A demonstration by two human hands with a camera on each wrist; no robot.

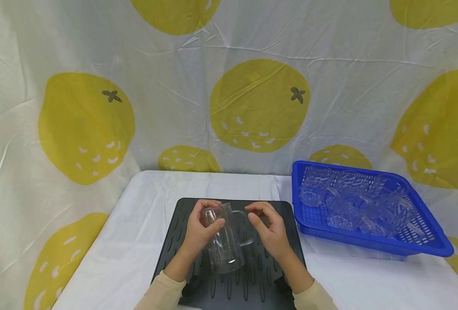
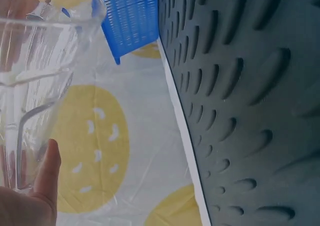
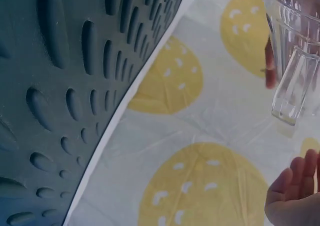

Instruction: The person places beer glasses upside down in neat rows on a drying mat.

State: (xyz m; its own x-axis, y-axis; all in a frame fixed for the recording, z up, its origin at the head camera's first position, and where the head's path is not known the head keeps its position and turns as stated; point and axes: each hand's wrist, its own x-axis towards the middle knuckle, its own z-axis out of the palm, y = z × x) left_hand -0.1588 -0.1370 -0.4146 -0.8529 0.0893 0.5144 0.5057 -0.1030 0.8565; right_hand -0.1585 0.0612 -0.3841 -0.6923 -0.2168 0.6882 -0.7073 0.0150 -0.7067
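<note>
A clear glass mug is held tilted above the black ribbed mat, its handle toward the right. My left hand grips it near the upper end, with the thumb across the near side; in the left wrist view the thumb shows beside the glass. To the right of the handle, my right hand hovers with loosely bent fingers and holds nothing. The right wrist view shows a gap between those fingers and the mug's handle.
A blue plastic basket stands on the white-covered table at the right, with several clear glass mugs lying in it. Its left side is close to the mat's far right corner. Behind the table hangs a lemon-print curtain.
</note>
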